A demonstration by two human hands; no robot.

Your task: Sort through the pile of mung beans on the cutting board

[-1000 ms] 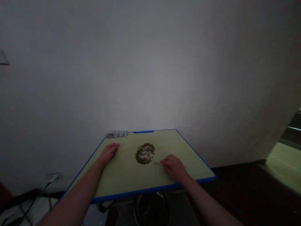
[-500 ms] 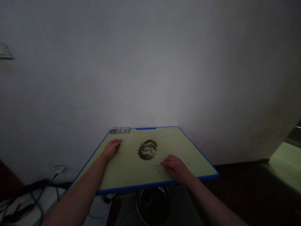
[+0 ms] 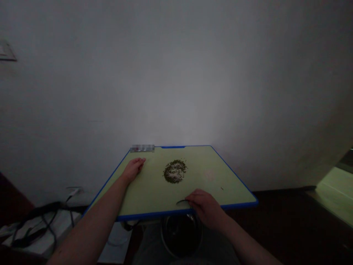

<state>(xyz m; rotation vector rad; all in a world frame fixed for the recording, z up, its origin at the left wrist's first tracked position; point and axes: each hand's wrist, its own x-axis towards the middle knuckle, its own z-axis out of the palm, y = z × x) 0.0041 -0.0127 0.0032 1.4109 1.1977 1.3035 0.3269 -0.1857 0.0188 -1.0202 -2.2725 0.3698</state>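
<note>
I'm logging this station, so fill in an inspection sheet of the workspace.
Surface: pale tabletop with blue edging.
Job's things: spread of dark green grains and whitish bits; thin tool; metal bowl below the near edge, contents unclear.
Clutter: pixelated item, far left corner; small dark piece toward the right edge.
Grippers: right hand holds the thin tool near the front edge; left hand curled left of the grains, hold unclear.
Cables: dark cables low at left, off the tabletop.
Surroundings: grey wall behind.
</note>
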